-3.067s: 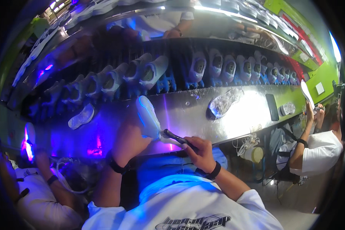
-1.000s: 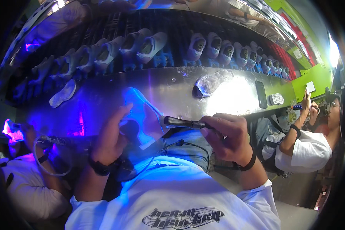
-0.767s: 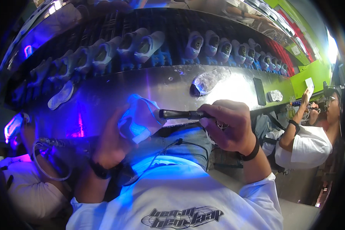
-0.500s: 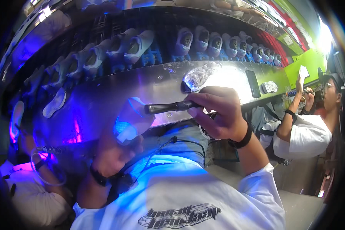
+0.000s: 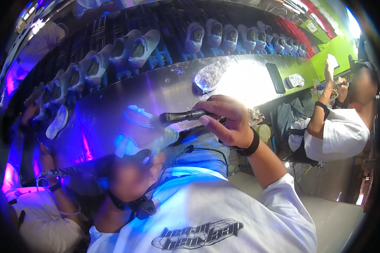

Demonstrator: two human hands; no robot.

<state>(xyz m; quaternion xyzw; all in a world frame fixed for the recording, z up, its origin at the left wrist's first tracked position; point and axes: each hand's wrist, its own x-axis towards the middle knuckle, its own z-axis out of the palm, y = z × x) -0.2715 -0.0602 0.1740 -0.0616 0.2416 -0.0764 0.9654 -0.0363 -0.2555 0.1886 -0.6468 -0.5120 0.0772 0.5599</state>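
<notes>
My right hand (image 5: 226, 120) is closed around a slim dark-handled brush (image 5: 185, 116), its head end pointing left. Under blue light, a pale shoe (image 5: 150, 135) lies in front of my body, tilted, with its edge close to the brush's tip. I cannot tell whether the brush touches it. My left hand (image 5: 133, 179), smeared by motion, grips the shoe from below and left; its fingers are partly hidden. Beyond my right hand, on the metal bench, a shoe-shaped dish (image 5: 212, 76) has crumpled whitish stuff on it.
Several white shoes (image 5: 98, 65) stand on blue supports along the dark conveyor behind the metal bench (image 5: 160, 90). A loose sole (image 5: 57, 122) lies at left. A dark flat slab (image 5: 275, 78) and a white lump (image 5: 295, 80) lie at right. Co-workers sit at left (image 5: 42, 211) and right (image 5: 333, 139).
My left hand has shifted lower and the shoe has turned, its opening more toward the brush. The brush stays in my right hand. The left co-worker's arm now reaches toward the conveyor shoes.
</notes>
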